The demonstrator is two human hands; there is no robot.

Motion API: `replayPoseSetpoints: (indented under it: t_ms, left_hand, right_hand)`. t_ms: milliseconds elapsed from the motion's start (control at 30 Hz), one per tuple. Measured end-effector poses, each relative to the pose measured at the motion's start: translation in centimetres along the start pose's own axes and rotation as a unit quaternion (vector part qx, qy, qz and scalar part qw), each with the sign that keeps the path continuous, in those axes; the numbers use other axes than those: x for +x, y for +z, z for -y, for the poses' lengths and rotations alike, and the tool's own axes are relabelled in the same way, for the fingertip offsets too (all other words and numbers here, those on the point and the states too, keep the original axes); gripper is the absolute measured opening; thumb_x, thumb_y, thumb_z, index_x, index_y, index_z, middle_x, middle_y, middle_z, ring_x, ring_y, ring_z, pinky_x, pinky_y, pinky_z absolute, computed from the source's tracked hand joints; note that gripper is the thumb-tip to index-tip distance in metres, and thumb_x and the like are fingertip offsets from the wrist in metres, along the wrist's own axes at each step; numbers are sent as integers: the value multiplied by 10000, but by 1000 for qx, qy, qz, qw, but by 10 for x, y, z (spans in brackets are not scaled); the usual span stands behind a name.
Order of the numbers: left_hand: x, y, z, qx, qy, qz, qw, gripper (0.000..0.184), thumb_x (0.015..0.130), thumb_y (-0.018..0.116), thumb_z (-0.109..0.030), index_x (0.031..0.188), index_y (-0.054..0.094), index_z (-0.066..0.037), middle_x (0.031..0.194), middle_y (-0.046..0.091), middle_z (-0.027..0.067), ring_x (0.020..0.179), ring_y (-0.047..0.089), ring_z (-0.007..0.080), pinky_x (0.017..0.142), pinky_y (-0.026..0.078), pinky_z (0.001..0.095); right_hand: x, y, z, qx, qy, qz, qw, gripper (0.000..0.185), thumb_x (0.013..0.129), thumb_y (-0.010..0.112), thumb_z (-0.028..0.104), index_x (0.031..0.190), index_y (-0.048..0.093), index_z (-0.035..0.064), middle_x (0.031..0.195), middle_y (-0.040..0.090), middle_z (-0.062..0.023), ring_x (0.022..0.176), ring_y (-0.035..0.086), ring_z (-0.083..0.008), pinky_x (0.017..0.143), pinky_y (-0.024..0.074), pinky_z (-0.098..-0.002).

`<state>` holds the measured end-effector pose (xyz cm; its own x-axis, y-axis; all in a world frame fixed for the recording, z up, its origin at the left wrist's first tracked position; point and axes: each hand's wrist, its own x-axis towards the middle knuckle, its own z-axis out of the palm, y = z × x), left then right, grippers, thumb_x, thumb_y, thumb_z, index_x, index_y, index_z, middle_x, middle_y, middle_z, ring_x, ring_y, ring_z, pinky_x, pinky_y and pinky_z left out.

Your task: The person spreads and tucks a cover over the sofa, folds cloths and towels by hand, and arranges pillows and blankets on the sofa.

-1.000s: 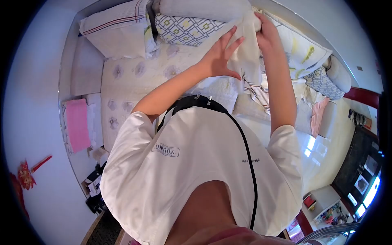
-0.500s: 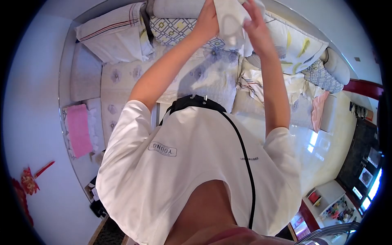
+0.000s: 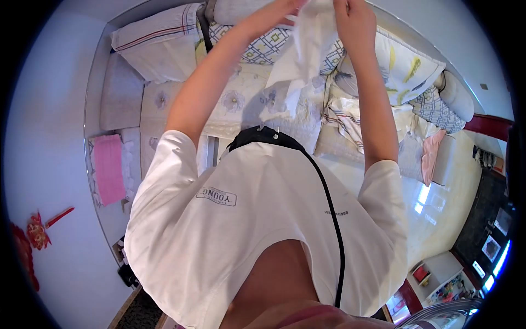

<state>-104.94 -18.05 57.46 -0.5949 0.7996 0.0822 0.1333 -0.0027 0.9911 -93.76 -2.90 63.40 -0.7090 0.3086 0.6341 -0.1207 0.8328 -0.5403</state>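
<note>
A white cloth [image 3: 308,44] hangs from between my two hands at the top of the view, its lower end dangling in loose folds above the sofa seat. My left hand [image 3: 280,12] is closed at the cloth's upper left side, with fingertips partly cut off by the frame's top edge. On the other side, my right hand [image 3: 357,26] pinches the upper right edge, thumb and fingers pressed together. Both arms reach forward over the flower-patterned sofa cover [image 3: 233,101].
Patterned cushions [image 3: 268,46] and a feather-print pillow [image 3: 402,63] line the sofa back. A striped white cover [image 3: 156,41] drapes the left cushion. Crumpled cloth [image 3: 345,118] lies on the right seat. A pink towel [image 3: 109,167] rests at left; a low cabinet [image 3: 438,271] stands lower right.
The cloth, bunched up between my hands before, now hangs down longer with its lower end loose. My left hand has shifted up; my right hand has turned and closed on the cloth's edge.
</note>
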Motion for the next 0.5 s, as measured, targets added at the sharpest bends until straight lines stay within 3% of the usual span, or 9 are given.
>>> replayPoseSetpoints:
  t_ms: [33, 67, 100, 167, 200, 233, 300, 400, 500]
  left_hand:
    - [-5, 11, 2, 63, 62, -26, 996, 520, 840, 539, -275, 1268, 387, -22, 1217, 483, 94, 1098, 464, 182, 899, 392, 306]
    - [-21, 34, -52, 107, 82, 23, 991, 441, 821, 527, -252, 1185, 474, -8, 1133, 550, 132, 1030, 525, 213, 850, 419, 326]
    - [-20, 30, -58, 105, 83, 20, 991, 441, 821, 527, -252, 1185, 474, -8, 1133, 550, 132, 1030, 525, 213, 850, 419, 326]
    - [-23, 21, -63, 269, -28, -41, 962, 346, 789, 518, -204, 1063, 557, 4, 980, 614, 178, 900, 589, 251, 783, 444, 350]
    - [-21, 19, -55, 262, 12, -120, 957, 251, 760, 506, -156, 928, 601, 5, 797, 619, 208, 769, 607, 321, 705, 457, 398]
    - [-17, 12, -51, 261, 11, -122, 958, 251, 760, 506, -156, 928, 601, 5, 797, 619, 208, 769, 607, 321, 705, 457, 398]
    - [-17, 0, -59, 474, 152, -264, 826, 183, 761, 494, -137, 837, 587, 1, 746, 596, 206, 716, 579, 371, 661, 448, 451]
    - [-23, -9, -75, 492, 165, -309, 797, 117, 763, 495, -116, 819, 528, -18, 772, 564, 203, 702, 555, 388, 621, 441, 471]
    - [-31, -17, -93, 545, 168, -334, 750, 110, 769, 497, -113, 850, 506, -41, 782, 558, 190, 688, 563, 368, 598, 451, 456]
  right_hand:
    - [4, 6, -2, 0, -1, -1, 1000, 187, 842, 467, 140, 796, 547, -23, 773, 546, -188, 738, 517, -394, 653, 422, -426]
    - [10, 14, -5, 26, 35, 37, 998, 204, 833, 490, 174, 829, 559, -18, 778, 568, -188, 755, 532, -389, 672, 429, -418]
    - [13, 19, -5, 52, 69, 77, 993, 231, 824, 513, 208, 863, 571, -13, 784, 591, -189, 773, 547, -385, 691, 435, -410]
    - [22, 0, 17, 102, 80, 128, 983, 280, 812, 533, 239, 907, 573, -21, 843, 602, -202, 810, 562, -375, 716, 440, -403]
    - [27, -9, 28, 154, 95, 175, 968, 336, 800, 552, 269, 951, 575, -30, 901, 613, -215, 847, 577, -365, 742, 446, -397]
    - [29, -13, 32, 154, 95, 177, 967, 336, 800, 552, 269, 951, 575, -30, 901, 613, -215, 847, 577, -365, 742, 446, -397]
    - [29, -20, 33, 76, 62, 273, 957, 414, 756, 588, 269, 1027, 567, -44, 975, 602, -235, 920, 581, -342, 801, 447, -382]
    - [19, 20, -23, -51, -39, 155, 986, 417, 729, 589, 197, 1065, 552, -47, 989, 595, -249, 930, 579, -343, 821, 448, -380]
    - [8, 34, -40, -66, 43, 144, 986, 263, 776, 549, 214, 961, 590, 31, 891, 625, -162, 841, 595, -308, 768, 461, -380]
